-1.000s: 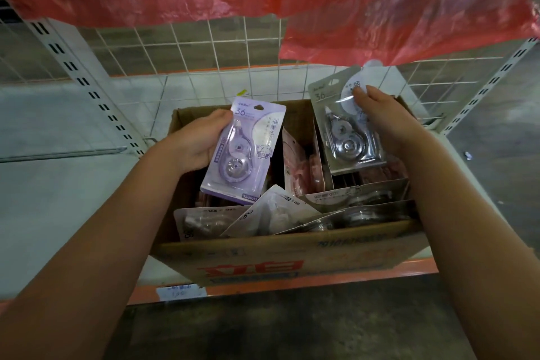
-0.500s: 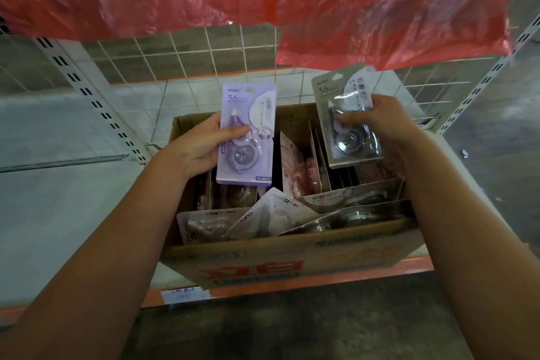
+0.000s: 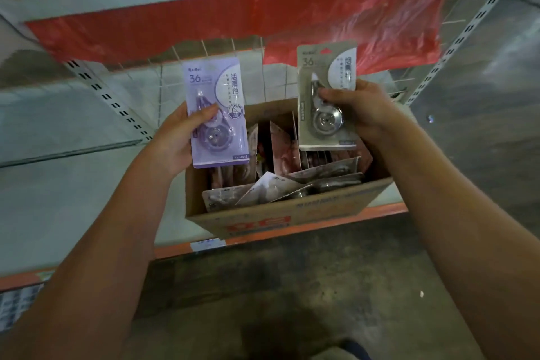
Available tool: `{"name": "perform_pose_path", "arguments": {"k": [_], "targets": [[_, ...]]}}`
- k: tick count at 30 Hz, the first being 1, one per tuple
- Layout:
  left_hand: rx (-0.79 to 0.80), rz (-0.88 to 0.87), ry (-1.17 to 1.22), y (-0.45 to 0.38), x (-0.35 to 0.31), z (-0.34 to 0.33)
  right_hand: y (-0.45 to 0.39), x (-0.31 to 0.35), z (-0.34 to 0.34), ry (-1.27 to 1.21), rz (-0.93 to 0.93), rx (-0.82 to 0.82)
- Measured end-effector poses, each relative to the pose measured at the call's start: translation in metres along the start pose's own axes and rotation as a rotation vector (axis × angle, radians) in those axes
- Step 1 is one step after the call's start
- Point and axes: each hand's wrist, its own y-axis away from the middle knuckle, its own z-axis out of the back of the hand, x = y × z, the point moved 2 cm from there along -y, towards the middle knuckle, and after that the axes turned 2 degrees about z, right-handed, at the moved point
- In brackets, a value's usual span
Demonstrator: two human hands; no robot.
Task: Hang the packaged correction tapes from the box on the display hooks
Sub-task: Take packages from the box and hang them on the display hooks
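Observation:
My left hand (image 3: 178, 137) grips a purple packaged correction tape (image 3: 216, 114), held upright above the left side of the cardboard box (image 3: 289, 213). A grey packaged correction tape (image 3: 325, 96) stands upright in my right hand (image 3: 362, 108), over the box's right side, my thumb across its blister. Several more packs (image 3: 280, 184) fill the box, some standing, some lying flat at the front. No display hooks show in this view.
The box sits on a low white shelf with an orange front edge (image 3: 292, 237). A wire grid panel (image 3: 222, 73) backs the shelf. Red plastic sheeting (image 3: 204, 17) hangs from the shelf above. Slotted uprights (image 3: 111, 96) flank the bay. Bare concrete floor (image 3: 292, 286) lies below.
Both hands have lifted their packs up out of the box and turned them upright. The view has tilted upward, showing the shelf above.

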Motion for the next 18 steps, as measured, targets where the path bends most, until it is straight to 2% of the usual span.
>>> {"name": "perform_pose_path", "arguments": {"k": [4,10,18], "targets": [[0.033,0.024,-0.006,0.042,-0.022,-0.024,0.039,0.016,-0.013,-0.024,-0.094,-0.002],[0.002,0.089,-0.033,0.108,-0.051,-0.051,0.107,0.045,-0.033,-0.036,-0.199,-0.023],[0.012,0.137,-0.085,0.178,-0.108,-0.092,0.186,0.100,-0.056,-0.029,-0.222,-0.083]]}}
